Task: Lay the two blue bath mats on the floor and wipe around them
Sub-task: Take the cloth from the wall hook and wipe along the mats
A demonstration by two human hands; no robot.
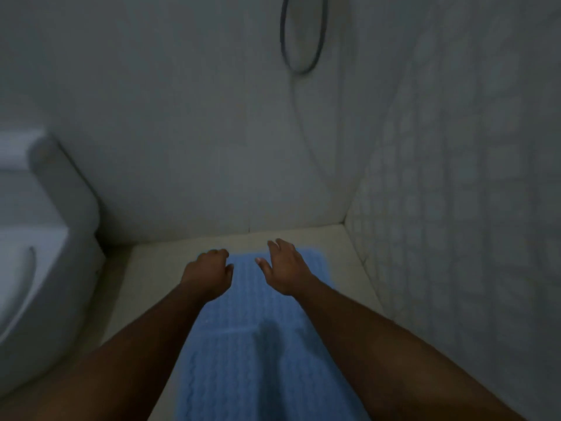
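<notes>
Below both empty hands (pixel 247 270), blue bath mats (pixel 261 344) flat on floor (pixel 145 268).

— What lies on the floor (pixel 145 268)?
— Two blue bath mats end to end: the far mat (pixel 246 293) reaches towards the back wall (pixel 182 132), the near mat (pixel 261 375) overlaps its closer edge.
— And the hands?
— Both reach out over the far mat. The left hand (pixel 209 273) is curled loosely, fingers bent; the right hand (pixel 285 268) is spread flat, holding nothing. The picture is dim and blurred, so I cannot tell whether they touch the mat.
— Anything else?
— A white toilet (pixel 39 253) at the left, a tiled wall (pixel 455 208) at the right, and a shower hose (pixel 299 38) looping down the back wall.
</notes>
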